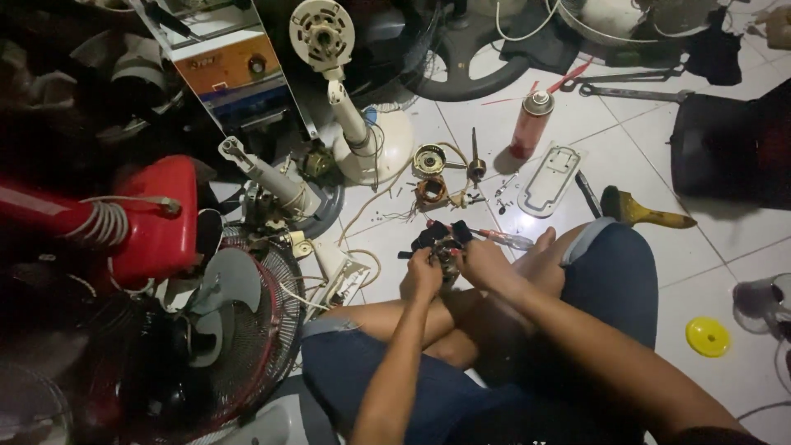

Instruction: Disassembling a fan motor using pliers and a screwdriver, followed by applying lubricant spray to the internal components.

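I sit cross-legged on a white tiled floor. My left hand (423, 273) and my right hand (480, 262) both grip a small dark fan motor part with wires (440, 239), held over my crossed legs. A red-handled screwdriver (503, 239) lies just beyond my right hand. Two copper-wound motor coils (430, 175) and a shaft (475, 165) rest on the floor further ahead, with small screws scattered around them.
A red spray can (530, 125), a white plastic cover plate (550, 179), a yellow-handled brush (643, 212) and a wrench (630, 92) lie ahead right. A white fan stand (362, 136), a fan grille with blade (239, 330) and red equipment (148, 218) crowd the left. A yellow disc (707, 336) lies right.
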